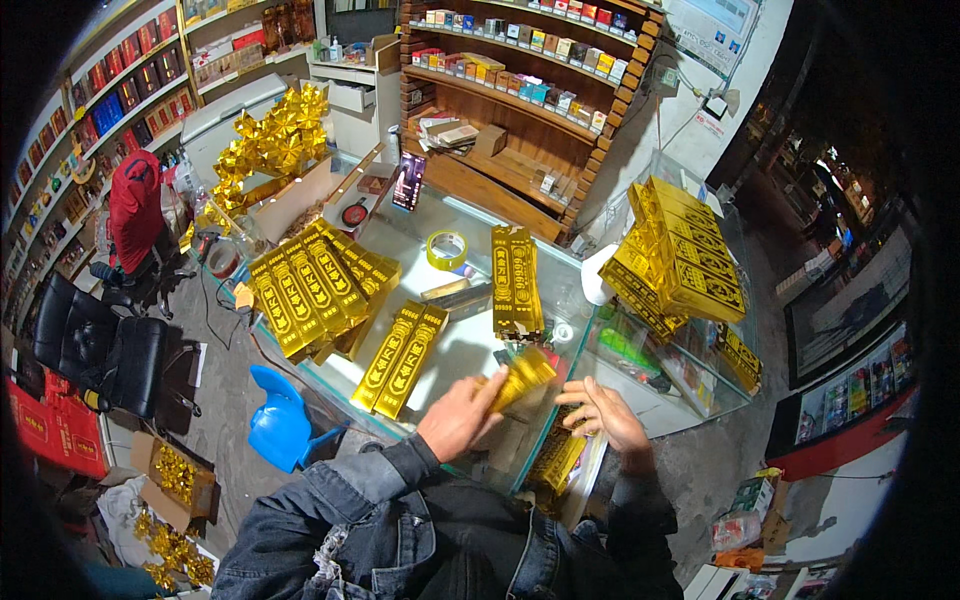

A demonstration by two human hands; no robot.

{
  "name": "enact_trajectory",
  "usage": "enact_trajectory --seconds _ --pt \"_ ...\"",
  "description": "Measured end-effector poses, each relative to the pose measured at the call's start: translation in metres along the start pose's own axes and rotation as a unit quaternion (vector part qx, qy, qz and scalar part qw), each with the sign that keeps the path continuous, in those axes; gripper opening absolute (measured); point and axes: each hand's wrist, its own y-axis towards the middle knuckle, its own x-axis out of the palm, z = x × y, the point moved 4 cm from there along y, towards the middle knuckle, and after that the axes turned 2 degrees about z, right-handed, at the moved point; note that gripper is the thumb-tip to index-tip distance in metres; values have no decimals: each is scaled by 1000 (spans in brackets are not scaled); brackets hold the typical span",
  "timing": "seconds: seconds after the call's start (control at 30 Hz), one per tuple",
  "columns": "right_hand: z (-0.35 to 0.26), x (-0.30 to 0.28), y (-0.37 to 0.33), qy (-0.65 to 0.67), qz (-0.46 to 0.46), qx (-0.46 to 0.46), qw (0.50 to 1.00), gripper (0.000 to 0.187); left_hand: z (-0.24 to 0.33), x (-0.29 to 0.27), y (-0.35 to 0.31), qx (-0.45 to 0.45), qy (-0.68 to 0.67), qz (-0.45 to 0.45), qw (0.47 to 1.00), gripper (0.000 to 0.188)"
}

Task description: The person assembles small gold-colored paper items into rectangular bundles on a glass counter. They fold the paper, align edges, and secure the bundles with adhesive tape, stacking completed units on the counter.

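Note:
My left hand (462, 415) is closed on the near end of a gold foil piece (528, 376), which is smeared by motion above the glass counter (460, 215). To its right, my right hand (607, 418) is raised with fingers apart and slightly bent, holding nothing. Two long printed gold foil strips (400, 360) lie side by side left of my left hand. Beyond the hands is a stack of similar gold strips (516, 282). A fanned pile of gold strips (312, 285) covers the counter's left part. More gold strips (556, 458) lie below my right hand.
A yellow tape roll (447, 250) stands beyond the strips. Folded gold foil blocks (690, 250) are piled at the right, and a heap of gold foil shapes (270, 140) rises at the back left. A blue plastic stool (283, 418) and a black chair (105, 345) stand left of the counter.

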Motion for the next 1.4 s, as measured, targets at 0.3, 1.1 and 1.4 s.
enact_trajectory --seconds 0.3,1.1,1.4 --pt "-14 38 127 -397 272 -272 833 32 -104 43 -19 -112 240 51 963 67" --pt "-21 44 233 -527 267 11 806 85 -53 24 -2 -45 62 -18 997 54" --pt "-38 39 222 -517 256 32 816 80 -49 24 5 -33 32 -12 999 51"
